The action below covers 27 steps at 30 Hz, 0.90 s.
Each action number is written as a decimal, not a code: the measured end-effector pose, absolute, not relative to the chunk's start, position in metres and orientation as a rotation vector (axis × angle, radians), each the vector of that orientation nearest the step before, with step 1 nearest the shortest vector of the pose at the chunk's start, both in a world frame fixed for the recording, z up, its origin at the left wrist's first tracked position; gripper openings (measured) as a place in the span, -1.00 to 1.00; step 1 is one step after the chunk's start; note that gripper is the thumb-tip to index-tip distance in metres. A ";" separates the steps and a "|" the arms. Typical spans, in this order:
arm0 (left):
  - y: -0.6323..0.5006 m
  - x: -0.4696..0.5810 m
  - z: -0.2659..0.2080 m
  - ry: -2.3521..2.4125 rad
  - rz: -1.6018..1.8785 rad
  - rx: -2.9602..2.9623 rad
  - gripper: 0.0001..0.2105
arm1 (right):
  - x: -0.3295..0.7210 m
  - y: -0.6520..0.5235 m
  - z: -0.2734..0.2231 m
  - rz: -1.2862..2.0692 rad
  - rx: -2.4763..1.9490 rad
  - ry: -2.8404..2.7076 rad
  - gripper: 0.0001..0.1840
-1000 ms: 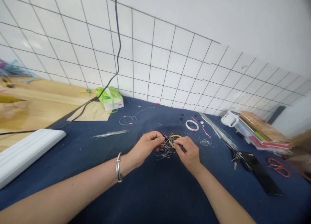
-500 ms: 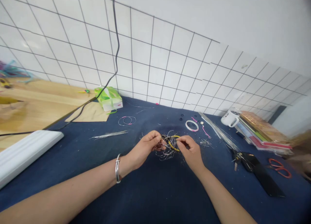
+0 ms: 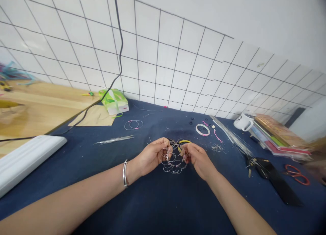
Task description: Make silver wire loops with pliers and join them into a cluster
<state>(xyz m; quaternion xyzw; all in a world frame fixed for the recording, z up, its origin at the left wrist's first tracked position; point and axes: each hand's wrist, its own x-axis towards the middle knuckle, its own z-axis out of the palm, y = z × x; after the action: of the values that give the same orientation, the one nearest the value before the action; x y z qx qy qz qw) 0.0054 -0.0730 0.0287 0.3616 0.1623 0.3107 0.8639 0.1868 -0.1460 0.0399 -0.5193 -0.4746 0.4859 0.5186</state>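
Note:
Between my two hands is a ring of looped silver wire (image 3: pixel 174 167), its loops fanning out toward me like petals. My left hand (image 3: pixel 154 155) pinches its left side between thumb and fingers; a silver bangle circles that wrist. On the other side my right hand (image 3: pixel 199 157) has its fingers closed on the wire ring, the fingertips partly hidden by the loops. Just behind the ring lies a yellow-handled tool (image 3: pixel 185 141), mostly covered by my hands and the wire, so its kind is unclear.
Wire lengths (image 3: pixel 115 139) lie left on the blue cloth, near a thin wire hoop (image 3: pixel 133 125). Toward the right are a white tape roll (image 3: pixel 203 130), a wire bundle (image 3: pixel 230 134), red-handled scissors (image 3: pixel 297 174), and a white mug (image 3: pixel 243 122). A green tissue pack (image 3: pixel 114 101) stands behind.
My right hand has moved from beside the yellow-handled tool onto the wire ring. The ring now shows as an open circle of loops, tilted toward me. The view has shifted slightly.

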 end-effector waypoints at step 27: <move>-0.074 0.011 0.019 0.443 0.733 0.856 -0.84 | 0.194 -0.138 0.038 1.196 -1.055 -0.986 -0.76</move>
<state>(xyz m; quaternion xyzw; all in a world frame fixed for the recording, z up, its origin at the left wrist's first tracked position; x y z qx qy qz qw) 0.0114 -0.0736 0.0187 0.4023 0.2082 0.3445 0.8223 0.1939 -0.1383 0.0383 -0.4536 -0.4240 0.5140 0.5918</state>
